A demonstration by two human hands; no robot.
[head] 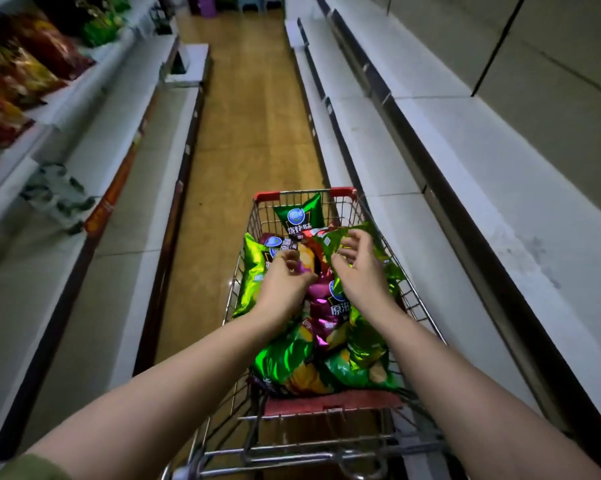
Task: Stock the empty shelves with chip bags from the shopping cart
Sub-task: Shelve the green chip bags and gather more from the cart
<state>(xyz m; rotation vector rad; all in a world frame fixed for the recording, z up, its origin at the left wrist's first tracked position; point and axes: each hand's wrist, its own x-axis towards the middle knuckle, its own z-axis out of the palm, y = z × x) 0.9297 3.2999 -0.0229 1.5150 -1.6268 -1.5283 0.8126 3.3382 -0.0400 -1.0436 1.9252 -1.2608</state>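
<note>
A heap of chip bags (292, 355), mostly shiny green with some purple and red, fills the basket of a wire shopping cart (267, 195) standing in a dim shop aisle. One green bag (300, 214) stands upright against the far end of the basket; the others lie flat and overlap one another.

Seen from above, a person's two bare forearms reach forward into the basket. The left hand (283, 282), with a ring on one finger, is down among the bags, its fingers (288, 256) curled in beside a purple bag (321, 303). Whether they have actually pinched that bag cannot be made out. The right hand (359, 271) is just above a crinkled green bag (337, 237) on the right side of the basket. Its fingers are spread and gently curved, holding nothing.

To the right of the cart, long white shelves (465, 161) run the length of the aisle and carry no goods. On the left, the upper shelves hold rows of red, orange and green packets (39, 53), while the lower left shelves (119, 140) are bare. A yellow-brown floor (250, 116) stretches away between the two sides.

Judging by the full basket and the bare shelving, the stocking looks barely begun, at least on the right. This seems to be the reach for a bag, and nearly the whole load is left to move.
</note>
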